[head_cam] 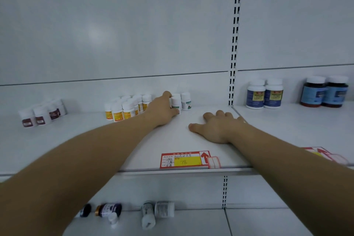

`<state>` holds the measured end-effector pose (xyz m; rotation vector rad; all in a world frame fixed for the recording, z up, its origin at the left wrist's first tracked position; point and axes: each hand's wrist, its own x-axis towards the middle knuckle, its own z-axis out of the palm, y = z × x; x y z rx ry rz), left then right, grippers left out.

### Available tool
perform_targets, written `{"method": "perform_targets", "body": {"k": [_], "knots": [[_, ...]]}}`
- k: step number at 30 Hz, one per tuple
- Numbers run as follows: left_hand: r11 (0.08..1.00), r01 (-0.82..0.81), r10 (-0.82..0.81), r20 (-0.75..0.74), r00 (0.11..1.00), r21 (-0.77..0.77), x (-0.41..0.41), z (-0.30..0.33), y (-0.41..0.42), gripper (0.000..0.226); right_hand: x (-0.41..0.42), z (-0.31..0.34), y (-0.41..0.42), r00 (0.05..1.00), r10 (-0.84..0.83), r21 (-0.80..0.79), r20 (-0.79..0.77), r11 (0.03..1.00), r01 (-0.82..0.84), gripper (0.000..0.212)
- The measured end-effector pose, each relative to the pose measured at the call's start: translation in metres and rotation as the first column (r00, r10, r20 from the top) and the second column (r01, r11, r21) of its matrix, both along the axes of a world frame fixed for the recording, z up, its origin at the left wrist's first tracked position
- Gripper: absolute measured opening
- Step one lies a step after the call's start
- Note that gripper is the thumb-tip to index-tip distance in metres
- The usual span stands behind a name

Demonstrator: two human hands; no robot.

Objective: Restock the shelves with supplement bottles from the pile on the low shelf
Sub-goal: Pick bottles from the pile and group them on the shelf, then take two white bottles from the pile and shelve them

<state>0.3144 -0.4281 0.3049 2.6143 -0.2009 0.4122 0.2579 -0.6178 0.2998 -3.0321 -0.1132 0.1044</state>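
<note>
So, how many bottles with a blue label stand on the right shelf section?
4, all upright on the right section: two white bottles side by side near the slotted post, two dark bottles further right.

I am looking into a shop, most likely a pharmacy or health-goods store. White metal retail shelving (191,140) fills my view, with a slotted upright (236,34) between two bays. A red and yellow price tag (184,160) with a handwritten number sits on the shelf's front edge, and a second price tag (321,154) on the next bay. Supplement bottles (125,108) stand grouped by label along the back edge.
</note>
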Motion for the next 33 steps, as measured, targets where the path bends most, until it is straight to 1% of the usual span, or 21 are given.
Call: {"method": "perform_targets", "body": {"k": [3, 5, 7, 9, 14, 19, 22, 25, 27, 28, 30, 33], "knots": [[0.999, -0.037, 0.036, -0.066, 0.997, -0.019, -0.008, 0.006, 0.002, 0.069, 0.001, -0.001, -0.001, 0.999, -0.01, 0.023, 0.034, 1.0, 0.009, 0.091], [0.999, -0.042, 0.044, -0.098, 0.994, 0.021, -0.023, 0.012, 0.007, 0.071, 0.001, 0.001, -0.002, 0.998, -0.02, 0.074, 0.057, 0.997, 0.016, 0.09], [0.995, -0.022, 0.035, -0.128, 0.991, 0.102, -0.045, 0.02, 0.013, 0.068, -0.002, 0.005, -0.002, 0.994, -0.015, 0.121, 0.109, 0.993, 0.002, 0.088], [0.987, 0.02, 0.003, -0.143, 0.99, 0.157, -0.074, 0.027, 0.022, 0.063, -0.009, 0.013, -0.001, 0.981, 0.004, 0.135, 0.195, 0.99, -0.031, 0.085], [0.985, 0.052, -0.028, -0.146, 0.989, 0.167, -0.165, 0.041, 0.056, 0.057, -0.039, 0.042, 0.031, 0.949, 0.099, 0.173, 0.298, 0.972, -0.156, 0.078], [0.987, 0.036, -0.02, -0.107, 0.994, 0.154, -0.268, 0.032, 0.113, 0.052, -0.103, 0.041, 0.107, 0.9, 0.22, 0.166, 0.376, 0.94, -0.299, 0.072], [0.993, 0.018, -0.001, -0.141, 0.99, 0.121, -0.326, 0.009, 0.153, 0.051, -0.152, 0.026, 0.158, 0.869, 0.291, 0.18, 0.4, 0.905, -0.386, 0.068], [0.994, -0.012, 0.038, -0.241, 0.97, 0.11, -0.37, -0.035, 0.19, 0.054, -0.197, 0.001, 0.199, 0.816, 0.386, 0.187, 0.431, 0.846, -0.499, 0.062], [0.997, -0.028, 0.048, -0.309, 0.95, 0.071, -0.389, -0.068, 0.209, 0.051, -0.22, -0.022, 0.217, 0.79, 0.441, 0.18, 0.426, 0.814, -0.552, 0.059], [0.998, -0.036, 0.049, -0.346, 0.937, 0.045, -0.395, -0.085, 0.216, 0.05, -0.228, -0.035, 0.223, 0.794, 0.459, 0.183, 0.399, 0.809, -0.559, 0.058], [0.998, -0.054, 0.056, -0.441, 0.896, 0.018, -0.4, -0.119, 0.228, 0.054, -0.235, -0.066, 0.228, 0.828, 0.467, 0.204, 0.311, 0.818, -0.538, 0.057], [0.998, -0.056, 0.048, -0.536, 0.843, 0.002, -0.395, -0.169, 0.241, 0.06, -0.228, -0.115, 0.222, 0.891, 0.426, 0.238, 0.157, 0.859, -0.452, 0.058]]}}
